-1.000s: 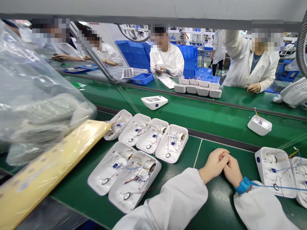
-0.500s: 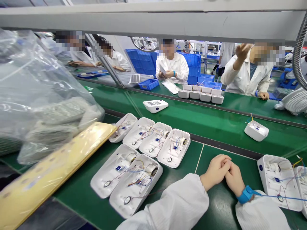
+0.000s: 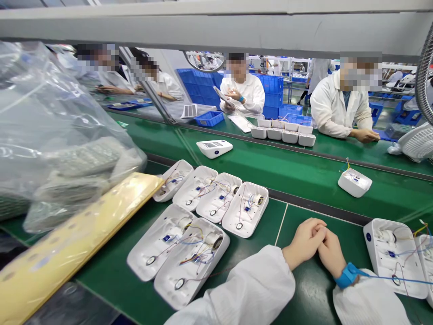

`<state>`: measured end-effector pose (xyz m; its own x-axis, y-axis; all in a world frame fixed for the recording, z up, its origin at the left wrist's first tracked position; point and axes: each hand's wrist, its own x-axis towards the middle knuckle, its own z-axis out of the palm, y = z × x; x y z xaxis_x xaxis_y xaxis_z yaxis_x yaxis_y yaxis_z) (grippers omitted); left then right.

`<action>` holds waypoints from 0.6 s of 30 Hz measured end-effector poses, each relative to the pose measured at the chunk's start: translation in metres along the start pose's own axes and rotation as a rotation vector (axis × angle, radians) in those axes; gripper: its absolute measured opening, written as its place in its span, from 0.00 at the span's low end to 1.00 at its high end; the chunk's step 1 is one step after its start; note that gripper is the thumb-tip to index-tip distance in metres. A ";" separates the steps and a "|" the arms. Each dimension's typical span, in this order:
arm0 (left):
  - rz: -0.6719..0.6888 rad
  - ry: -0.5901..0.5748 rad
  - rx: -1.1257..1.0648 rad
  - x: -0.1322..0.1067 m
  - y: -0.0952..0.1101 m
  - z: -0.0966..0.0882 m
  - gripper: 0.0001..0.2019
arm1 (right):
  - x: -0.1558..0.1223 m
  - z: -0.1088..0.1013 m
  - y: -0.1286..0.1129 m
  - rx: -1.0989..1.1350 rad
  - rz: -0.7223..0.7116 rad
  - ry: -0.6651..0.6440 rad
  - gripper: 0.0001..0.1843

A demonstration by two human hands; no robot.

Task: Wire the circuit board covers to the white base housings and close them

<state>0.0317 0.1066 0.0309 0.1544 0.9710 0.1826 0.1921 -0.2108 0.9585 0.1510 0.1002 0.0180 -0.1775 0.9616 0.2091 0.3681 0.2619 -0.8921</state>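
Observation:
My left hand (image 3: 303, 240) and my right hand (image 3: 332, 254) rest together above the green bench, fingers folded in against each other. Both are closed, and no part shows between them. A blue wrist strap (image 3: 347, 275) with a blue cord circles my right wrist. Left of my hands lie several open white plastic housings, the closest being a housing with wires and a motor-like cylinder (image 3: 246, 210). Another housing (image 3: 193, 266) lies beside my left sleeve. To the right of my right hand stands a similar housing (image 3: 394, 257), with another partly cut off by the frame edge.
A green conveyor belt (image 3: 287, 169) crosses beyond the bench, carrying a white unit (image 3: 214, 148) and an open housing (image 3: 355, 182). Yellow sheets (image 3: 84, 239) and a clear plastic bag (image 3: 67, 117) fill the left. Co-workers sit across the belt; a grey beam (image 3: 216, 31) spans above.
Both white pieces on the belt have shifted slightly left. The co-worker at right has lowered a raised hand to the bench. My hands have stayed still.

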 end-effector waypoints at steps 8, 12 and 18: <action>0.006 0.005 0.001 0.000 -0.002 0.001 0.10 | -0.001 0.000 0.001 0.004 0.010 0.008 0.13; 0.005 0.000 0.004 0.000 -0.001 0.000 0.10 | -0.001 0.000 0.001 0.001 0.009 -0.002 0.14; -0.014 0.002 -0.001 -0.001 0.002 -0.001 0.10 | -0.002 0.000 0.001 0.009 0.011 -0.003 0.13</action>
<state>0.0311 0.1053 0.0325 0.1502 0.9740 0.1698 0.1937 -0.1974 0.9610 0.1512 0.0984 0.0169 -0.1759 0.9642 0.1982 0.3620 0.2506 -0.8978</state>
